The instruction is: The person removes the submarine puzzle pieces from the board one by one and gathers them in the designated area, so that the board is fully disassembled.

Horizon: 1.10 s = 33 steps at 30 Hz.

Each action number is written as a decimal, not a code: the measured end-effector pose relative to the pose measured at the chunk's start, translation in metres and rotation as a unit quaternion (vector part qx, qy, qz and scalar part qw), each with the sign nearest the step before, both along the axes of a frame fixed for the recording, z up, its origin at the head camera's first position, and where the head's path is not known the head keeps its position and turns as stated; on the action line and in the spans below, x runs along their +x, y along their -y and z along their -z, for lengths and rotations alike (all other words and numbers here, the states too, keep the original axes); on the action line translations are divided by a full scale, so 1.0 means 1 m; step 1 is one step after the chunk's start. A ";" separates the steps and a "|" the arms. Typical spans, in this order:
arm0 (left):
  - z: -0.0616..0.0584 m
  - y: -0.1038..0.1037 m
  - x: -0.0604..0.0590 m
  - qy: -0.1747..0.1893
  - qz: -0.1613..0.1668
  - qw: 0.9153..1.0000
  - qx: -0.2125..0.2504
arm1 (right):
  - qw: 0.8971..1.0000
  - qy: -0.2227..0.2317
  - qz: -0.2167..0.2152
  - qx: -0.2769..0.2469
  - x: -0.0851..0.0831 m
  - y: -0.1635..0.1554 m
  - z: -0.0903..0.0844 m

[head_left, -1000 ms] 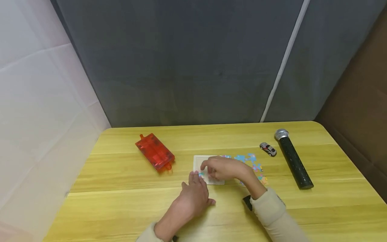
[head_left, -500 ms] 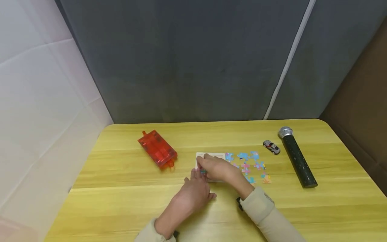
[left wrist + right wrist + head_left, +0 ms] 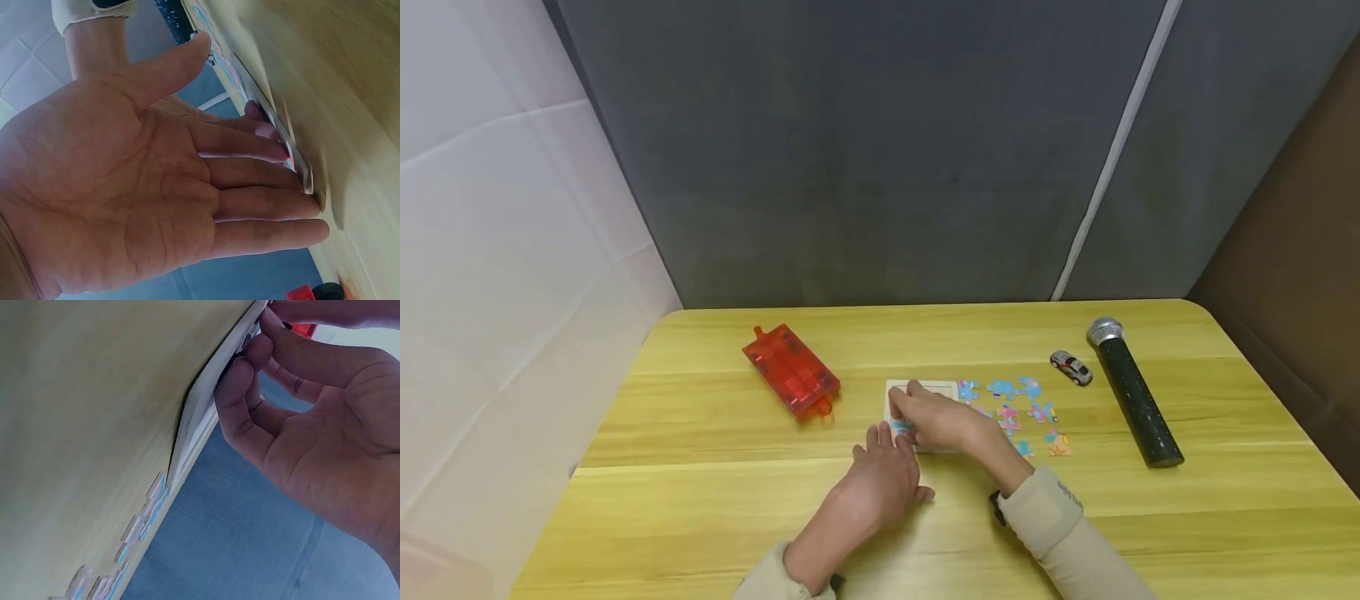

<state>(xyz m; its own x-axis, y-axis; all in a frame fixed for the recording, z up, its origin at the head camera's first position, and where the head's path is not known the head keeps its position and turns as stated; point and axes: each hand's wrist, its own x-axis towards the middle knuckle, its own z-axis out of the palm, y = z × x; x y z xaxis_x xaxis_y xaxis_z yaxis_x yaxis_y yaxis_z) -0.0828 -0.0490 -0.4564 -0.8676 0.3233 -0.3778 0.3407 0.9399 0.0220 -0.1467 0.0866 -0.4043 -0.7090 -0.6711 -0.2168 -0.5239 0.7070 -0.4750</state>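
Hands hide most of puzzle tray (image 3: 928, 387); left hand (image 3: 883, 475) flat, right hand's (image 3: 943, 421) grip unclear.

Counted on the table (image 3: 700, 500): one red case (image 3: 791, 370), one puzzle tray (image 3: 934, 389), one toy car (image 3: 1071, 367), one microphone (image 3: 1134, 391); loose puzzle pieces (image 3: 1011, 408) too small to be tallied exactly.

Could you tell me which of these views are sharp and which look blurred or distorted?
Head view: evenly lit and sharp, the microphone crisp. Left wrist view: the left hand is sharp, the table smeared by blur. Right wrist view: the right hand is clear, the puzzle pieces soft, the horizon steeply tilted.
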 end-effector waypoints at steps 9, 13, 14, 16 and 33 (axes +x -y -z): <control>0.014 0.001 0.002 -0.042 0.030 0.998 -0.038 | 0.997 -0.043 0.066 -0.011 0.008 0.010 0.000; 0.016 0.000 0.001 -0.048 0.029 0.997 -0.044 | 0.997 -0.040 0.073 -0.005 0.007 0.010 0.000; 0.016 0.000 0.001 -0.047 0.028 0.998 -0.043 | 0.997 -0.037 0.073 -0.004 0.007 0.010 0.000; 0.016 -0.001 0.001 -0.046 0.026 0.998 -0.043 | 0.997 -0.034 0.073 -0.006 0.006 0.009 0.001; 0.004 -0.011 0.007 -0.054 0.008 0.995 -0.078 | 0.984 0.089 0.103 -0.115 -0.025 -0.042 -0.015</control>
<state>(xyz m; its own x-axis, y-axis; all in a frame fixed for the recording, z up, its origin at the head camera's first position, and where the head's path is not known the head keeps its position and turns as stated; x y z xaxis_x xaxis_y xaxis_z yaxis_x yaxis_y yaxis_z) -0.0757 -0.0375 -0.4607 -0.9015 0.2813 -0.3288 0.3472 0.9238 -0.1617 -0.1712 0.1288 -0.3894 -0.7994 -0.5636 -0.2080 -0.2758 0.6518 -0.7064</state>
